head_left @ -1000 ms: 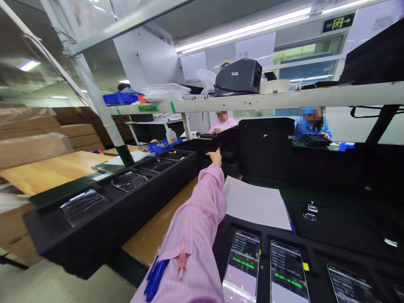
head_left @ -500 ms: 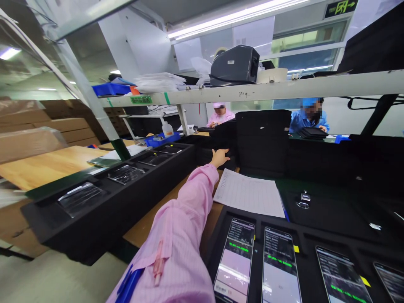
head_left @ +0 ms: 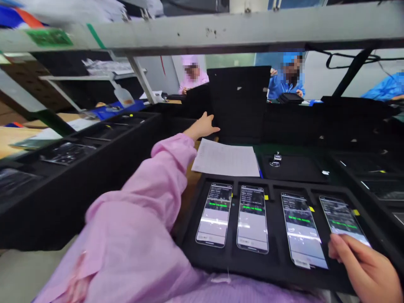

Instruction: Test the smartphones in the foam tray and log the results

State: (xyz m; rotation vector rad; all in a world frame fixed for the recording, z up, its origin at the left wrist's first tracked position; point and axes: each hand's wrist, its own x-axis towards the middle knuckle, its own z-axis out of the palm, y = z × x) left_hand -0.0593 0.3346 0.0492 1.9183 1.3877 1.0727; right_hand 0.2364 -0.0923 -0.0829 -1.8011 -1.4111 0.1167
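Observation:
My left hand (head_left: 204,126) reaches out to the far side, its fingers spread, by a black upright panel (head_left: 240,105). Whether the fingertips touch the black material there, I cannot tell. Just this side of it lies a printed sheet (head_left: 226,158). My right hand (head_left: 369,263) is over the lower part of the rightmost phone (head_left: 339,214), thumb and fingers drawn together; anything between them is hidden. That phone lies in a black foam tray (head_left: 252,264) beside three others: a left phone (head_left: 216,214), a second phone (head_left: 252,219) and a third phone (head_left: 303,229). Their screens show green text.
A long black foam tray (head_left: 126,147) with bagged items runs along the left. A metal-and-clear object (head_left: 277,158) rests on a black pad. More trays (head_left: 375,168) stand at right. A white shelf beam (head_left: 189,31) crosses overhead. Several co-workers sit beyond.
The view has turned down and closer over the phone tray. My right hand has come into view at the rightmost phone. My left hand stays stretched toward the black panel, fingers still spread.

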